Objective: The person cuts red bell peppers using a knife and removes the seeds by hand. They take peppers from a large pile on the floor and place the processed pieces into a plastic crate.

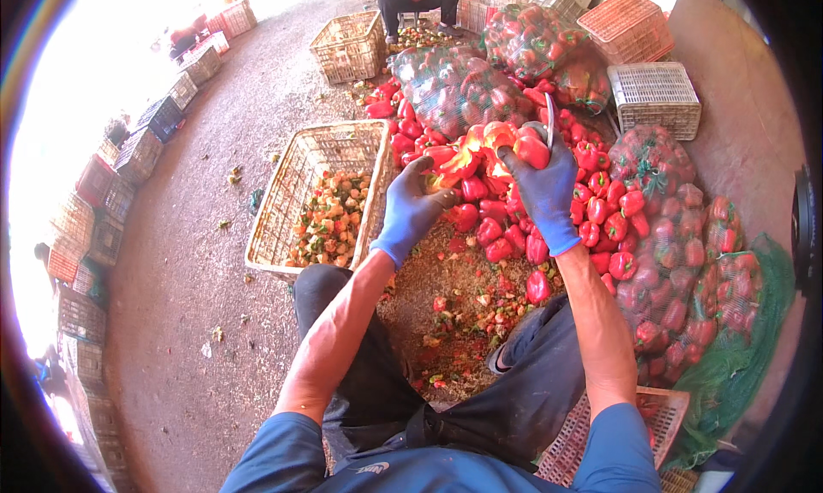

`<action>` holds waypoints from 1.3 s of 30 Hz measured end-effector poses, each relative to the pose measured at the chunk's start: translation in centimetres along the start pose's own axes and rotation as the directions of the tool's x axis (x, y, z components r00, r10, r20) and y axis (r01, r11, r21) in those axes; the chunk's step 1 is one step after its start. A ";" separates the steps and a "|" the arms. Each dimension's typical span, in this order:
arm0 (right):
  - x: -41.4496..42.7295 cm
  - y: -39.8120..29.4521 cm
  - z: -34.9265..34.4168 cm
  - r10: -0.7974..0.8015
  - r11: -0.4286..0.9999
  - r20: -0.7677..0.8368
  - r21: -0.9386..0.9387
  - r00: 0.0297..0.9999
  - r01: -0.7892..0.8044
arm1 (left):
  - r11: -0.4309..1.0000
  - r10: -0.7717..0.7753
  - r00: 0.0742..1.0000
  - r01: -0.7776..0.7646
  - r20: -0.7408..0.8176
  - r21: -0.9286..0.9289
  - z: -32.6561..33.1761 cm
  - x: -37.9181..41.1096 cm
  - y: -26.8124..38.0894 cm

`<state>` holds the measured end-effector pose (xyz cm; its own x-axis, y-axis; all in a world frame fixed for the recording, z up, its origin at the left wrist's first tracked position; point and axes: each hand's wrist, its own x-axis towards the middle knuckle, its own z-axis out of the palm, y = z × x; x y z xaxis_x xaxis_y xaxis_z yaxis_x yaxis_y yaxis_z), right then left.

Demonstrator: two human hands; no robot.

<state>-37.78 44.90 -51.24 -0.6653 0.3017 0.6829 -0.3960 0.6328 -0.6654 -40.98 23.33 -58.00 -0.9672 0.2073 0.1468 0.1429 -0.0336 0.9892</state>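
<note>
My right hand point(546, 187), in a blue glove with dark fingers, grips a knife point(550, 120) whose blade points up and away from me. The same hand holds a red bell pepper point(532, 151) against its fingers. Left of it, my left hand point(415, 207) curls its fingers and thumb around a yellowish pepper piece point(436, 183), partly hidden by the glove. Just beyond both hands lie cut-open peppers point(466, 158) with pale insides showing. A pile of whole red bell peppers point(495, 229) spreads beneath and around the hands.
A plastic crate point(260, 248) with pepper cores point(331, 220) stands left of my knee. Mesh sacks of peppers point(456, 88) lie ahead and to the right point(669, 255). Scraps point(495, 306) litter the floor between my feet. A seated person point(418, 4) works at the far end.
</note>
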 end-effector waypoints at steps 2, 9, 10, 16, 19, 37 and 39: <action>-0.2 -1.2 0.9 -0.046 0.999 0.012 0.006 0.999 0.045 | 0.966 0.219 0.966 -0.195 -0.137 0.172 -1.6 1.3 -4.2; -0.4 -1.2 0.6 -0.098 0.995 0.002 -0.037 0.995 0.098 | 0.796 -0.310 0.945 0.197 -0.105 -0.573 -1.6 0.9 0.3; -0.4 -1.0 0.7 -0.104 0.994 0.004 -0.030 0.995 0.104 | 0.764 -0.321 0.940 0.188 -0.111 -0.617 -1.9 0.9 0.4; -0.1 -0.4 -0.2 -0.155 0.982 0.034 -0.104 0.987 0.158 | 0.672 -0.251 0.946 0.019 -0.204 -0.740 -3.5 2.0 -0.5; -1.0 0.7 -2.1 -0.030 0.998 -0.022 -0.061 0.999 0.028 | 0.592 -0.254 0.950 0.002 -0.184 -0.806 -2.4 2.0 0.6; -39.7 -7.0 -59.5 0.316 -0.178 -0.567 -0.823 0.761 -0.539 | 0.459 0.233 0.961 0.027 0.149 -0.888 -1.5 -1.4 5.5; -40.9 -10.4 -55.2 0.385 -0.338 -0.657 -0.754 0.648 -0.563 | 0.506 0.229 0.951 0.065 0.207 -0.860 -0.7 -1.7 5.6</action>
<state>28.52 65.31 -55.59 -0.1678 0.9078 0.3843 0.9858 0.1536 0.0678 -38.65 22.11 -52.67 -0.8437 0.3915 0.3672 -0.1712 -0.8446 0.5073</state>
